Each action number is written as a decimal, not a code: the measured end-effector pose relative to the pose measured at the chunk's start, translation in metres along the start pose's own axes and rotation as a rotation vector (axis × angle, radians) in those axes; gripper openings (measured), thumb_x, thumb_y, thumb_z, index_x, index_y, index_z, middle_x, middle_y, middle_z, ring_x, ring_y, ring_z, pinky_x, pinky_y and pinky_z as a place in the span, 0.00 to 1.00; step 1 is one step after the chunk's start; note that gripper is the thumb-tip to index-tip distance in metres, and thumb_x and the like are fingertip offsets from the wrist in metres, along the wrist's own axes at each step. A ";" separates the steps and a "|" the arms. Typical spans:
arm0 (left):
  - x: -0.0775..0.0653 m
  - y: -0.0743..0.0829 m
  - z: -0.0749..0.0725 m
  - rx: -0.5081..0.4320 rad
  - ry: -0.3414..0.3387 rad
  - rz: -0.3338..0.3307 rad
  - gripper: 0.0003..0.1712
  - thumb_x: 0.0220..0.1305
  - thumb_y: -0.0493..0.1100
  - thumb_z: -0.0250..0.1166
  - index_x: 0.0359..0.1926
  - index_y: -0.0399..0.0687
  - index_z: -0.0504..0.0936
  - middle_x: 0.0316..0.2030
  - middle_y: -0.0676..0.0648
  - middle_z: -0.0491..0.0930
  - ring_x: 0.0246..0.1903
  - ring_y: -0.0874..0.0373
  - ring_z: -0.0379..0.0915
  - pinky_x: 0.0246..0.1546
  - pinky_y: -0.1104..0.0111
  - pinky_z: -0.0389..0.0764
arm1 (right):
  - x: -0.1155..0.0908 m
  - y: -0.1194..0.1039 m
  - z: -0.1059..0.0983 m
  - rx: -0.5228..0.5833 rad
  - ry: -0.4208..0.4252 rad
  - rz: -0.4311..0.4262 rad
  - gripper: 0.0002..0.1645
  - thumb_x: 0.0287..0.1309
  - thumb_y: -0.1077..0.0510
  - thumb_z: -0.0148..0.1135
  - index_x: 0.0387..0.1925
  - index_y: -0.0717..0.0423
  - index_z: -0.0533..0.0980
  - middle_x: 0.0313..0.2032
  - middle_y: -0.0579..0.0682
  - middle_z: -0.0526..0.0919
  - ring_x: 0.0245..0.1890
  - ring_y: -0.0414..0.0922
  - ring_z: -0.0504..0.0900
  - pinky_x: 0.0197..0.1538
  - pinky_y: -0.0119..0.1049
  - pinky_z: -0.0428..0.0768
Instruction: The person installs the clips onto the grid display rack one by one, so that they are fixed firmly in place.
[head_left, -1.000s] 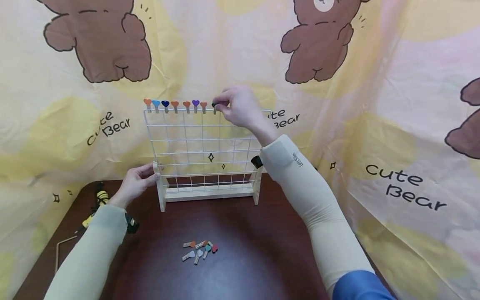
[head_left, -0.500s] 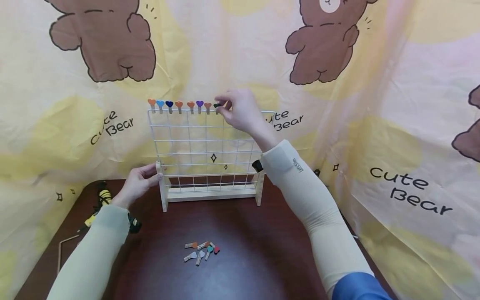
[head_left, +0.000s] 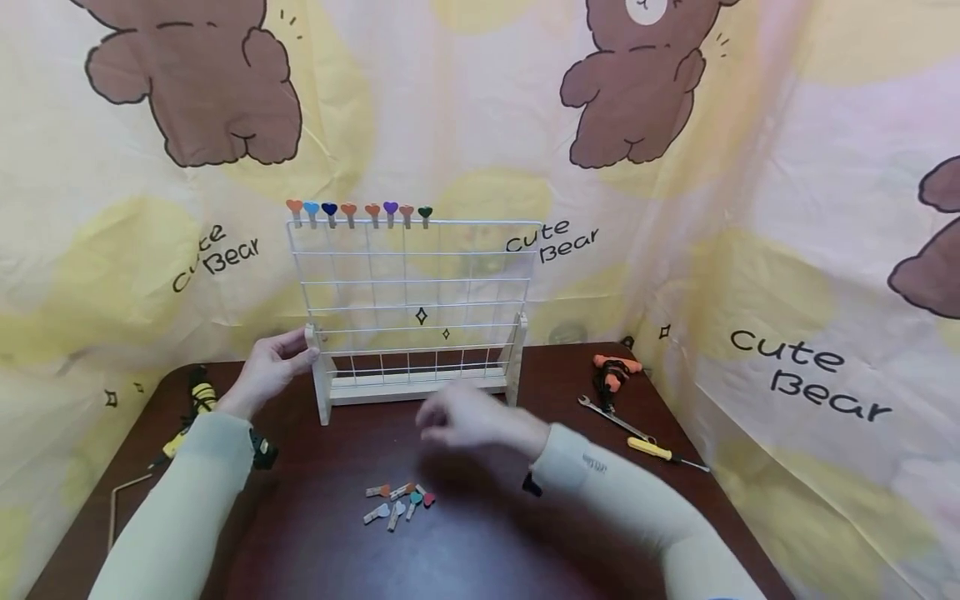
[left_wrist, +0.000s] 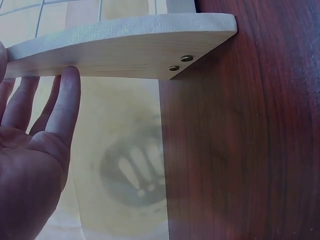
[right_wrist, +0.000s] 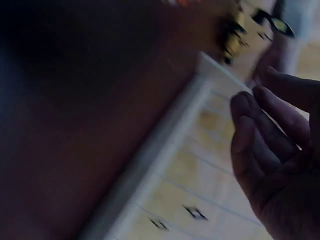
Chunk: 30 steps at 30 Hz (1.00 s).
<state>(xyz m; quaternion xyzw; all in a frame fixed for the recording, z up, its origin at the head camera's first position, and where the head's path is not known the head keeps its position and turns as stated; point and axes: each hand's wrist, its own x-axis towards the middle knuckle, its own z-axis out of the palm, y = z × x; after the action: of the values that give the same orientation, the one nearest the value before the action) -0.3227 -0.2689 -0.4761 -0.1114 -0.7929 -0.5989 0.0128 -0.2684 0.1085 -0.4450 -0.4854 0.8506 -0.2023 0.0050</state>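
A white wire grid rack [head_left: 421, 394] on wooden feet stands on the dark table. My left hand [head_left: 266, 371] holds its left wooden side post [left_wrist: 125, 45], and in the left wrist view the fingers touch the post's outer face. Heart-topped clothespins line the top wire's left part, ending in a dark green-heart clothespin [head_left: 425, 215]. My right hand [head_left: 467, 417], blurred and loosely curled with nothing in it, is over the table in front of the rack. Nearer lie several loose clothespins [head_left: 396, 511], with orange, white, teal and red hearts.
A yellow tool with a black cord [head_left: 201, 392] and a bent rod [head_left: 114, 508] lie at the left. To the right are an orange tool with a black cord [head_left: 617, 372], a wrench [head_left: 611, 417] and a yellow-handled screwdriver [head_left: 651, 450]. A bear-print curtain [head_left: 810, 250] surrounds the table.
My right hand has let go of the dark green-heart clothespin, which stays on the top wire, and has dropped down in front of the rack. The left hand keeps its hold.
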 end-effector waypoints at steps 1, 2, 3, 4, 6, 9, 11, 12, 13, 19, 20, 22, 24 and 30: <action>0.000 0.000 0.000 0.002 -0.005 0.003 0.35 0.76 0.44 0.67 0.78 0.39 0.68 0.68 0.34 0.76 0.52 0.73 0.80 0.50 0.76 0.83 | -0.005 -0.001 0.014 0.026 -0.084 0.058 0.05 0.63 0.54 0.77 0.40 0.47 0.90 0.33 0.36 0.89 0.30 0.28 0.82 0.36 0.21 0.79; 0.000 -0.001 -0.001 0.001 -0.006 0.005 0.35 0.76 0.44 0.67 0.78 0.39 0.68 0.68 0.35 0.77 0.52 0.73 0.80 0.50 0.76 0.83 | -0.010 -0.002 0.027 0.034 -0.146 0.112 0.05 0.61 0.52 0.78 0.38 0.45 0.90 0.31 0.33 0.88 0.29 0.27 0.81 0.35 0.21 0.79; 0.000 0.000 -0.001 0.004 -0.005 0.004 0.35 0.76 0.44 0.67 0.78 0.39 0.68 0.68 0.35 0.77 0.52 0.73 0.80 0.50 0.75 0.83 | -0.014 -0.003 0.038 0.048 -0.194 0.164 0.04 0.60 0.51 0.79 0.36 0.43 0.90 0.29 0.31 0.86 0.28 0.27 0.80 0.33 0.22 0.78; 0.000 0.000 0.000 0.003 -0.005 0.002 0.35 0.76 0.44 0.67 0.78 0.39 0.68 0.68 0.36 0.77 0.52 0.73 0.80 0.50 0.75 0.83 | -0.017 -0.004 0.048 0.059 -0.226 0.204 0.05 0.59 0.49 0.81 0.33 0.42 0.90 0.26 0.29 0.85 0.26 0.27 0.79 0.32 0.23 0.78; 0.000 0.000 0.000 -0.003 -0.005 -0.003 0.35 0.77 0.44 0.67 0.78 0.39 0.67 0.68 0.34 0.76 0.52 0.73 0.80 0.50 0.75 0.83 | -0.021 -0.007 0.060 0.067 -0.258 0.278 0.07 0.56 0.47 0.83 0.30 0.40 0.89 0.23 0.27 0.83 0.25 0.27 0.79 0.31 0.24 0.78; 0.001 -0.002 -0.001 -0.009 0.006 -0.005 0.35 0.77 0.43 0.67 0.78 0.38 0.67 0.65 0.42 0.81 0.51 0.73 0.81 0.50 0.74 0.83 | -0.024 -0.011 0.070 0.058 -0.256 0.332 0.09 0.53 0.46 0.84 0.28 0.39 0.88 0.22 0.26 0.81 0.25 0.28 0.78 0.30 0.24 0.77; 0.002 -0.002 -0.002 -0.017 0.010 0.003 0.35 0.76 0.42 0.67 0.78 0.36 0.68 0.62 0.49 0.84 0.51 0.73 0.81 0.50 0.74 0.83 | -0.025 -0.012 0.073 0.037 -0.245 0.347 0.09 0.54 0.46 0.83 0.26 0.38 0.87 0.21 0.26 0.80 0.24 0.28 0.78 0.28 0.25 0.77; 0.002 -0.003 -0.002 -0.018 0.014 0.007 0.35 0.76 0.42 0.67 0.78 0.36 0.68 0.60 0.53 0.84 0.50 0.73 0.81 0.50 0.74 0.84 | -0.026 -0.012 0.076 0.036 -0.238 0.354 0.10 0.55 0.47 0.83 0.25 0.38 0.87 0.20 0.27 0.80 0.24 0.29 0.77 0.28 0.25 0.76; 0.002 -0.003 -0.001 -0.019 0.016 0.013 0.35 0.76 0.42 0.68 0.77 0.35 0.68 0.59 0.55 0.84 0.50 0.73 0.81 0.50 0.74 0.84 | -0.027 -0.012 0.078 0.034 -0.233 0.356 0.11 0.55 0.48 0.82 0.24 0.37 0.86 0.20 0.27 0.79 0.23 0.29 0.77 0.27 0.25 0.76; 0.002 0.000 0.002 -0.014 0.013 0.024 0.36 0.76 0.42 0.68 0.77 0.32 0.67 0.68 0.30 0.75 0.49 0.73 0.81 0.48 0.75 0.84 | -0.034 -0.007 0.078 0.097 -0.179 0.381 0.13 0.57 0.53 0.80 0.22 0.37 0.84 0.19 0.27 0.79 0.22 0.29 0.77 0.27 0.26 0.76; 0.002 0.000 0.002 -0.015 0.011 0.022 0.36 0.76 0.42 0.68 0.77 0.32 0.67 0.68 0.27 0.73 0.49 0.73 0.81 0.48 0.75 0.84 | -0.035 -0.006 0.074 0.118 -0.158 0.382 0.12 0.57 0.53 0.80 0.22 0.38 0.84 0.19 0.27 0.80 0.22 0.29 0.77 0.28 0.25 0.77; 0.003 0.000 0.002 -0.013 0.006 0.018 0.36 0.76 0.43 0.67 0.77 0.33 0.67 0.69 0.25 0.71 0.49 0.74 0.81 0.48 0.75 0.84 | -0.037 -0.001 0.064 0.159 -0.103 0.372 0.10 0.58 0.55 0.80 0.25 0.40 0.86 0.20 0.28 0.82 0.22 0.28 0.79 0.29 0.25 0.79; 0.003 0.000 0.002 -0.020 0.004 0.013 0.36 0.76 0.43 0.67 0.77 0.34 0.67 0.69 0.25 0.71 0.49 0.75 0.81 0.48 0.75 0.84 | -0.037 0.005 0.050 0.194 -0.034 0.335 0.06 0.59 0.57 0.79 0.29 0.43 0.89 0.23 0.29 0.86 0.24 0.27 0.81 0.30 0.25 0.81; 0.001 0.001 0.002 -0.025 0.010 0.021 0.35 0.77 0.41 0.67 0.78 0.36 0.67 0.68 0.27 0.73 0.49 0.74 0.81 0.48 0.73 0.84 | -0.025 0.015 -0.019 0.249 0.202 0.236 0.05 0.65 0.61 0.75 0.42 0.52 0.90 0.37 0.42 0.93 0.34 0.32 0.87 0.37 0.29 0.85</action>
<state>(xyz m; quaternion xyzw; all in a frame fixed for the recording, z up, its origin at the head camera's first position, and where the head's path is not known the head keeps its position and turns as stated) -0.3230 -0.2670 -0.4751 -0.1169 -0.7841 -0.6091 0.0216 -0.2715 0.1420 -0.4376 -0.3552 0.8661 -0.3516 0.0035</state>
